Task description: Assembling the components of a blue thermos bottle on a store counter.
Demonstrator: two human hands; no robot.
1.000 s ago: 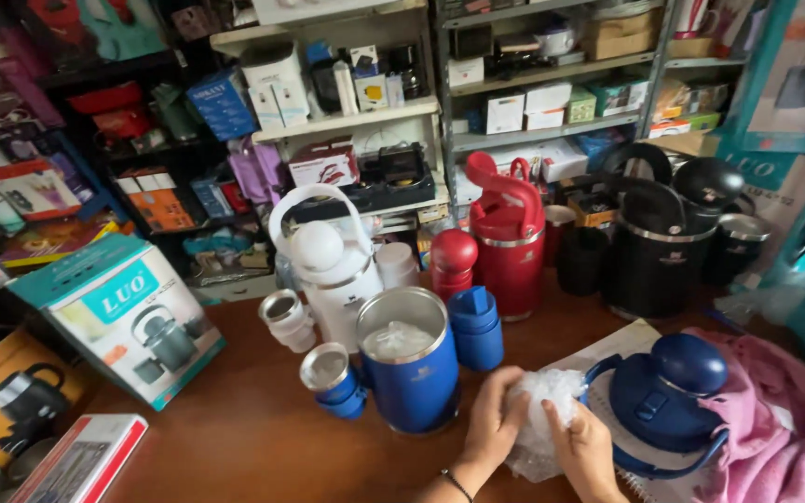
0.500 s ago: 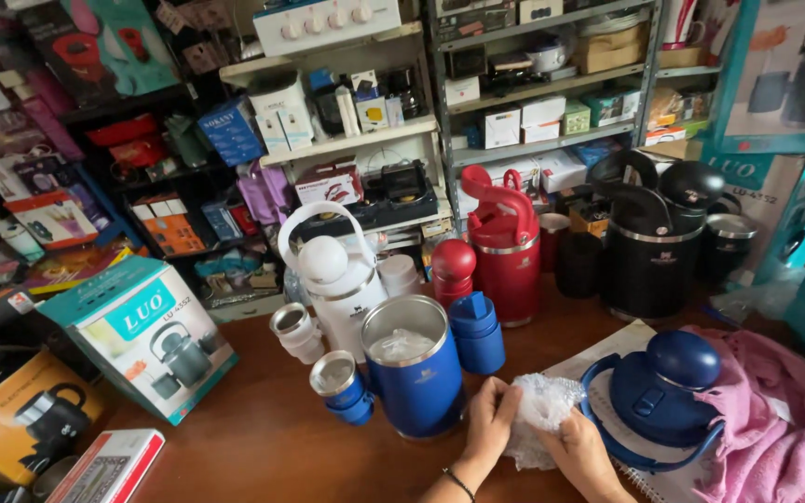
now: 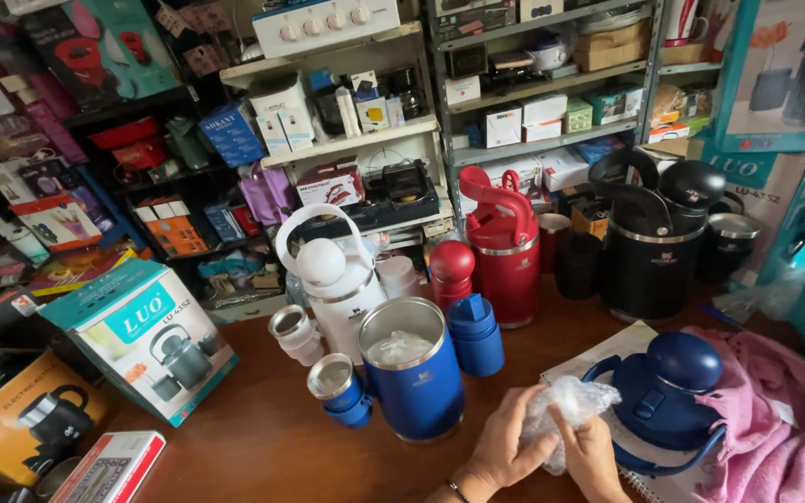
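Crumpling a clear plastic bag (image 3: 566, 410) between left hand (image 3: 505, 452) and right hand (image 3: 593, 456), fingers pinched on it, risking tearing the thin film or nudging the open blue jug (image 3: 412, 373).

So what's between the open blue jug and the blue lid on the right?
In the head view, both hands, left hand and right hand, holding crumpled clear plastic wrap between the blue jug and blue lid.

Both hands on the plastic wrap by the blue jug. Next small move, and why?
Probably finish balling the clear plastic wrap, pinched between left hand and right hand, then set it aside: the open blue jug already holds crumpled plastic, and its blue lid lies beside the hands.
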